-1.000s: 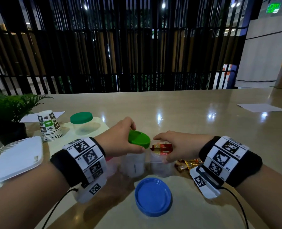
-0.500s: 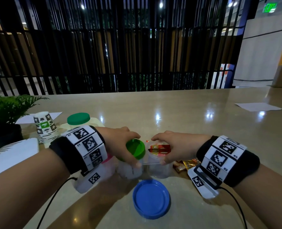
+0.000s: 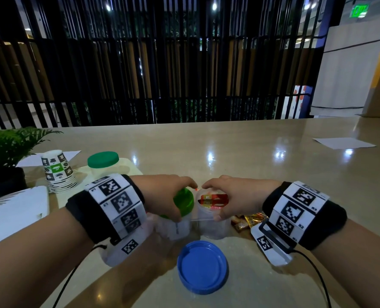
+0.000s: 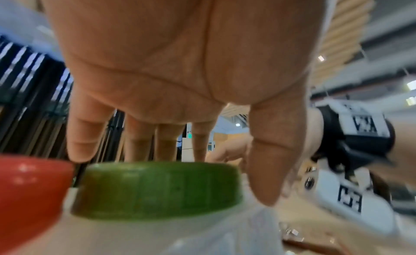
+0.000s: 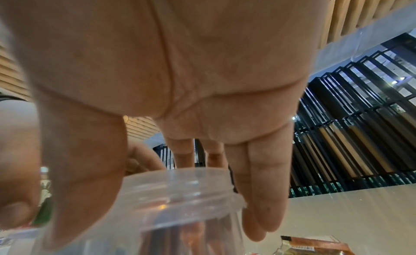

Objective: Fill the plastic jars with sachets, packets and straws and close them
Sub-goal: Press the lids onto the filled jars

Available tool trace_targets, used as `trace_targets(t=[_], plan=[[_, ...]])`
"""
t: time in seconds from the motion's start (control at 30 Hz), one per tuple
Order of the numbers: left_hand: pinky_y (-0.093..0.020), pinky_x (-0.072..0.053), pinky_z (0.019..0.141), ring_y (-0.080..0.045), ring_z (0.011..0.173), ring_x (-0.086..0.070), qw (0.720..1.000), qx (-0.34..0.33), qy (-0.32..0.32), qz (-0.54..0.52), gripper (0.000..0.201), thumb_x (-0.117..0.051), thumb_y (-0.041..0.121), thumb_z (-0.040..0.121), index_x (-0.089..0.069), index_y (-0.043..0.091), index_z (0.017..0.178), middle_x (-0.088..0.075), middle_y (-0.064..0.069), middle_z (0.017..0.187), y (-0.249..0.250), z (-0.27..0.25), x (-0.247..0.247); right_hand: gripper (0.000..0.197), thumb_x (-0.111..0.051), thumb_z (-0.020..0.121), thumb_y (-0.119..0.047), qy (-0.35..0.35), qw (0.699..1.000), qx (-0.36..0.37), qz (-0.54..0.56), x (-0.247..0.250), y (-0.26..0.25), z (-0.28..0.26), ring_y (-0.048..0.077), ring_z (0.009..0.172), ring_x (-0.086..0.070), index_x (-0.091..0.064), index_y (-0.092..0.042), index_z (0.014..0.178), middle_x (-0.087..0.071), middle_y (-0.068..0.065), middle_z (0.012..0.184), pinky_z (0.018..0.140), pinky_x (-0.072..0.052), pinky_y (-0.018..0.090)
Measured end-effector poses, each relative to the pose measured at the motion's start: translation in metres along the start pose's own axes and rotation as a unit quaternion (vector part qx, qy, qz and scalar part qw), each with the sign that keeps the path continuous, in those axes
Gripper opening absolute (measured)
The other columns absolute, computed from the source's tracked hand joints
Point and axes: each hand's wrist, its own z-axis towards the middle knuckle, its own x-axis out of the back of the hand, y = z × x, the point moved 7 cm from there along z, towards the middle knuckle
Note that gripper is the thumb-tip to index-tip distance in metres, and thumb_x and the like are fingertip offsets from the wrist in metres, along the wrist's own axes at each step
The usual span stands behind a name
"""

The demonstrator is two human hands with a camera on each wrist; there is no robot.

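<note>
My left hand grips the green lid on top of a clear jar, thumb at the front, fingers over the far edge. The left wrist view shows the green lid sitting on the jar, my thumb on its right side. My right hand holds the rim of an open clear jar just to the right, with red sachets inside. In the right wrist view, thumb and fingers straddle the open jar's rim. A blue lid lies upside down in front.
Loose gold and brown sachets lie under my right wrist. A red-lidded jar stands close by the left hand. At the back left are a green-lidded jar, stacked paper cups, a plant and a white plate.
My left hand has closed further over the green lid, its thumb swinging round to the front as the lid turns. The right hand stays on the open jar's rim.
</note>
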Motion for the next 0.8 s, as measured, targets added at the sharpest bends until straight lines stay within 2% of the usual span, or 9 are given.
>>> trace_targets(t=[0.07, 0.2, 0.27, 0.37, 0.4, 0.53, 0.7, 0.73, 0.8], plan=[[-0.034, -0.042, 0.105, -0.017, 0.129, -0.042, 0.999, -0.017, -0.001, -0.027, 0.092, -0.075, 0.04, 0.079, -0.018, 0.033, 0.15, -0.037, 0.003, 0.147, 0.001, -0.002, 0.0, 0.079, -0.074, 0.078, -0.038, -0.001, 1.0, 0.001, 0.0, 0.0, 0.0, 0.0, 0.015, 0.117, -0.048, -0.029, -0.038, 0.143, -0.041, -0.009, 0.136, 0.1, -0.046, 0.037], [-0.038, -0.043, 0.103, -0.023, 0.126, -0.047, 0.997, 0.056, 0.056, 0.017, 0.092, -0.058, 0.072, 0.077, -0.02, 0.03, 0.15, -0.041, -0.003, 0.144, -0.009, -0.002, -0.002, 0.08, -0.074, 0.078, -0.037, -0.004, 1.0, 0.001, -0.005, 0.0, -0.001, 0.0, 0.016, 0.118, -0.048, -0.028, -0.037, 0.144, -0.04, -0.008, 0.137, 0.1, -0.046, 0.037], [-0.036, -0.046, 0.099, -0.022, 0.12, -0.05, 0.997, 0.063, 0.046, 0.019, 0.085, -0.061, 0.065, 0.08, -0.026, 0.027, 0.148, -0.046, -0.003, 0.138, -0.01, 0.0, -0.004, 0.08, -0.074, 0.078, -0.037, -0.004, 1.0, 0.0, -0.007, 0.0, -0.001, 0.0, 0.016, 0.119, -0.047, -0.028, -0.037, 0.144, -0.04, -0.008, 0.138, 0.1, -0.046, 0.037], [-0.035, -0.047, 0.099, -0.02, 0.119, -0.049, 0.999, 0.033, 0.016, -0.01, 0.081, -0.069, 0.042, 0.082, -0.024, 0.031, 0.148, -0.046, -0.001, 0.138, -0.004, 0.0, -0.003, 0.08, -0.074, 0.079, -0.037, -0.003, 1.0, -0.002, -0.006, 0.0, -0.001, 0.0, 0.016, 0.119, -0.047, -0.027, -0.037, 0.144, -0.04, -0.008, 0.138, 0.101, -0.045, 0.037], [-0.036, -0.047, 0.1, -0.02, 0.121, -0.048, 0.999, 0.03, 0.016, -0.014, 0.083, -0.07, 0.042, 0.082, -0.022, 0.032, 0.149, -0.044, 0.0, 0.14, -0.004, -0.001, -0.002, 0.08, -0.074, 0.079, -0.037, -0.002, 1.0, -0.002, -0.006, 0.0, -0.001, 0.0, 0.016, 0.119, -0.047, -0.027, -0.037, 0.144, -0.04, -0.008, 0.138, 0.101, -0.045, 0.037], [-0.037, -0.047, 0.098, -0.022, 0.12, -0.051, 0.995, 0.081, 0.052, 0.032, 0.092, -0.059, 0.074, 0.074, -0.025, 0.028, 0.147, -0.046, -0.002, 0.137, -0.011, -0.002, 0.0, 0.081, -0.074, 0.078, -0.038, 0.001, 1.0, 0.004, -0.011, 0.0, -0.001, 0.0, 0.015, 0.119, -0.047, -0.028, -0.036, 0.144, -0.04, -0.008, 0.138, 0.102, -0.044, 0.037], [-0.036, -0.046, 0.099, -0.019, 0.117, -0.051, 0.998, 0.053, 0.027, 0.029, 0.081, -0.07, 0.054, 0.08, -0.033, 0.021, 0.144, -0.049, 0.0, 0.135, -0.009, -0.001, 0.0, 0.081, -0.073, 0.078, -0.039, 0.0, 1.0, 0.002, -0.013, 0.0, -0.001, 0.001, 0.015, 0.119, -0.047, -0.027, -0.037, 0.144, -0.04, -0.008, 0.138, 0.102, -0.044, 0.037], [-0.036, -0.045, 0.1, -0.019, 0.119, -0.05, 0.998, 0.048, 0.03, 0.028, 0.084, -0.07, 0.055, 0.078, -0.032, 0.02, 0.145, -0.047, 0.0, 0.137, -0.01, -0.002, 0.001, 0.081, -0.073, 0.079, -0.04, 0.0, 1.0, 0.003, -0.016, 0.0, -0.001, 0.001, 0.015, 0.12, -0.047, -0.027, -0.037, 0.144, -0.04, -0.008, 0.138, 0.102, -0.044, 0.037], [-0.037, -0.044, 0.101, -0.019, 0.121, -0.049, 0.997, 0.06, 0.038, 0.033, 0.094, -0.066, 0.069, 0.073, -0.031, 0.02, 0.145, -0.044, -0.001, 0.139, -0.013, -0.001, -0.002, 0.081, -0.073, 0.079, -0.04, 0.0, 1.0, 0.004, -0.017, 0.0, -0.001, 0.001, 0.016, 0.12, -0.046, -0.027, -0.037, 0.145, -0.04, -0.008, 0.138, 0.102, -0.043, 0.037]])
